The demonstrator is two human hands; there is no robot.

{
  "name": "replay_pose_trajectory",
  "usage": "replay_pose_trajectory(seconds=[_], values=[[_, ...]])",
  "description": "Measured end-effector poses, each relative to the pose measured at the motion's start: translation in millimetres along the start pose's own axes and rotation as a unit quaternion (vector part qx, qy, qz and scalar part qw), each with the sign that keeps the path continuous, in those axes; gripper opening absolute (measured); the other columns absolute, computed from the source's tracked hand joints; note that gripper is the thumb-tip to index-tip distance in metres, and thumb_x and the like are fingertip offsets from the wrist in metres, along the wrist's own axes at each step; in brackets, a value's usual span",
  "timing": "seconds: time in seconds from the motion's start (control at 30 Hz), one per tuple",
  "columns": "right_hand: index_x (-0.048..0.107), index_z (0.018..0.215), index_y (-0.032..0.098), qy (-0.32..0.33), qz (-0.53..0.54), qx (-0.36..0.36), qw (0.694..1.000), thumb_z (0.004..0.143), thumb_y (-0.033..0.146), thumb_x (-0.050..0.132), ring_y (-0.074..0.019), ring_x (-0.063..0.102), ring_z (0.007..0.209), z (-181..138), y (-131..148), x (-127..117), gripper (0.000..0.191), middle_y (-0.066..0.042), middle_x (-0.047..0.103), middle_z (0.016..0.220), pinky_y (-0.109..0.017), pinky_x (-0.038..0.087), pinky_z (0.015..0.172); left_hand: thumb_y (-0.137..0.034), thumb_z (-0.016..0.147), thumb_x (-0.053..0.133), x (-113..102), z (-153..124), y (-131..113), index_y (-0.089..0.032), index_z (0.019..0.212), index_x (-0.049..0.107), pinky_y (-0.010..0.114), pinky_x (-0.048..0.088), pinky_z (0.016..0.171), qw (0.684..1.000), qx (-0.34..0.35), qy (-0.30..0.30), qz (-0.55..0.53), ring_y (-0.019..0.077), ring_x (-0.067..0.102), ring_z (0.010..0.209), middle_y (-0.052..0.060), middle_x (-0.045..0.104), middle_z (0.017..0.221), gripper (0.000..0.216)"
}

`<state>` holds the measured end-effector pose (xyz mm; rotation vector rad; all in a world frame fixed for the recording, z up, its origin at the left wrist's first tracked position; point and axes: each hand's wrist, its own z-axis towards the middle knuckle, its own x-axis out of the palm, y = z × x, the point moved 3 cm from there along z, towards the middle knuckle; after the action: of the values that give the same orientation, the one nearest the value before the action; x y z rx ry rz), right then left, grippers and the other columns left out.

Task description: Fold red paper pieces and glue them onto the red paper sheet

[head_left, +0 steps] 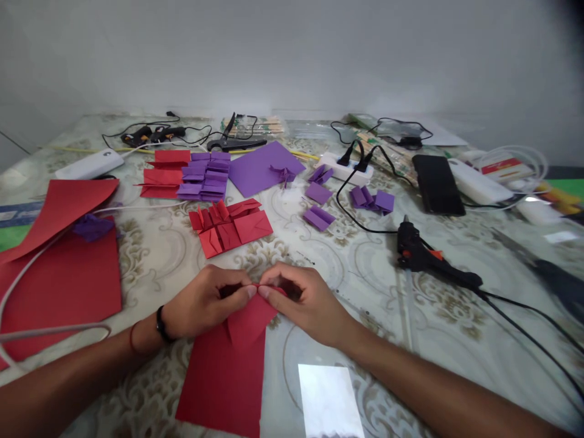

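A red paper sheet (225, 377) lies on the table in front of me, its far end partly folded. My left hand (205, 304) and my right hand (303, 301) meet over that far end, thumbs and fingertips pinched together on the fold. Both hands are closed on the paper. Beyond them lies a pile of folded red paper pieces (230, 226).
Folded purple pieces (205, 175), a purple sheet (262, 165) and more purple folds (371, 199) lie farther back. A black glue gun (429, 258) with its cord lies right. Red sheets (59, 274) lie left. A black phone (437, 184), power strip (347, 169) and scissors (232, 143) sit behind.
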<state>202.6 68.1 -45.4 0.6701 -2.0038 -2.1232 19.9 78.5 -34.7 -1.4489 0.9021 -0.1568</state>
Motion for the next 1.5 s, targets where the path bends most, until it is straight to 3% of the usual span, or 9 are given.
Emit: replay_pose_trajectory(seconds=[0.33, 0.57, 0.83, 1.0, 1.07, 1.17, 1.23, 1.37, 1.5], values=[[0.060, 0.075, 0.018, 0.041, 0.034, -0.009, 0.999, 0.083, 0.014, 0.061, -0.0088, 0.043, 0.057, 0.4, 4.8, 0.8, 0.009, 0.006, 0.050, 0.063, -0.020, 0.035, 0.053, -0.021, 0.099, 0.050, 2.5, 0.3, -2.7, -0.016, 0.066, 0.044, 0.021, 0.028, 0.055, 0.997, 0.058, 0.044, 0.021, 0.0079, 0.032, 0.058, -0.006, 0.035, 0.061, 0.033], [0.060, 0.072, 0.018, 0.039, 0.053, 0.003, 0.998, 0.076, 0.008, 0.061, -0.0083, 0.047, 0.056, 0.7, 2.2, 1.8, 0.010, 0.006, 0.055, 0.062, -0.020, 0.037, 0.053, -0.017, 0.094, 0.051, -2.5, 0.7, -2.3, -0.015, 0.065, 0.051, 0.021, 0.028, 0.053, 0.997, 0.044, 0.044, -0.043, 0.0079, 0.033, 0.056, -0.006, 0.039, 0.059, 0.029], [0.060, 0.074, 0.019, 0.002, 0.082, 0.034, 0.996, 0.074, 0.012, 0.064, -0.0101, 0.051, 0.057, 1.8, -7.6, -0.8, 0.008, 0.004, 0.058, 0.063, -0.022, 0.041, 0.054, -0.035, 0.089, 0.062, -9.5, -2.2, 9.5, -0.015, 0.060, 0.052, 0.022, 0.024, 0.045, 0.974, -0.040, -0.036, -0.219, 0.0074, 0.034, 0.049, -0.004, 0.042, 0.055, 0.037], [0.058, 0.094, 0.019, -0.007, 0.178, 0.042, 0.983, 0.095, 0.034, 0.056, -0.0106, 0.056, 0.056, 0.5, -9.7, -3.6, 0.016, 0.000, 0.065, 0.076, -0.023, 0.043, 0.053, -0.043, 0.095, 0.063, -8.3, 0.7, 20.1, -0.016, 0.081, 0.057, 0.017, 0.027, 0.040, 0.948, -0.057, -0.142, -0.278, 0.0052, 0.040, 0.040, -0.007, 0.049, 0.053, 0.031], [0.059, 0.104, 0.019, 0.007, 0.191, 0.031, 0.981, 0.098, 0.046, 0.054, -0.0123, 0.059, 0.062, -0.9, -7.5, -3.4, 0.029, -0.003, 0.066, 0.083, -0.024, 0.046, 0.056, -0.041, 0.096, 0.064, -6.0, 3.6, 20.7, -0.018, 0.095, 0.056, 0.017, 0.041, 0.045, 0.946, -0.038, -0.135, -0.294, 0.0088, 0.055, 0.042, -0.006, 0.061, 0.055, 0.024], [0.061, 0.106, 0.018, 0.011, 0.154, 0.033, 0.988, 0.090, 0.050, 0.067, -0.0135, 0.060, 0.066, -2.4, -4.5, -1.9, 0.037, -0.002, 0.066, 0.082, -0.024, 0.048, 0.059, -0.034, 0.092, 0.072, -4.1, 6.8, 18.9, -0.018, 0.104, 0.055, 0.027, 0.060, 0.064, 0.938, -0.017, -0.123, -0.325, 0.0173, 0.074, 0.063, 0.001, 0.076, 0.072, 0.026], [0.063, 0.101, 0.018, -0.004, 0.107, 0.043, 0.993, 0.086, 0.044, 0.074, -0.0129, 0.060, 0.065, -2.4, -4.2, -0.7, 0.032, -0.001, 0.067, 0.079, -0.023, 0.049, 0.059, -0.030, 0.088, 0.076, -3.3, 7.1, 16.4, -0.017, 0.105, 0.060, 0.029, 0.062, 0.069, 0.936, -0.020, -0.115, -0.332, 0.0180, 0.076, 0.068, 0.003, 0.079, 0.079, 0.027], [0.066, 0.090, 0.018, -0.017, 0.059, 0.056, 0.996, 0.092, 0.035, 0.066, -0.0106, 0.053, 0.054, -1.4, -7.8, 2.1, 0.018, 0.001, 0.064, 0.067, -0.021, 0.041, 0.050, -0.026, 0.087, 0.077, -0.9, 4.3, 9.5, -0.013, 0.093, 0.073, 0.026, 0.061, 0.075, 0.954, -0.022, -0.068, -0.290, 0.0174, 0.076, 0.077, 0.007, 0.081, 0.083, 0.016], [0.067, 0.087, 0.018, -0.033, 0.036, 0.045, 0.998, 0.091, 0.032, 0.066, -0.0098, 0.049, 0.051, -1.4, -10.1, 1.5, 0.014, 0.003, 0.058, 0.059, -0.021, 0.038, 0.048, -0.030, 0.090, 0.072, 0.5, 1.1, 7.8, -0.013, 0.084, 0.077, 0.023, 0.057, 0.067, 0.982, -0.038, -0.035, -0.184, 0.0158, 0.073, 0.070, 0.005, 0.079, 0.076, 0.018]])
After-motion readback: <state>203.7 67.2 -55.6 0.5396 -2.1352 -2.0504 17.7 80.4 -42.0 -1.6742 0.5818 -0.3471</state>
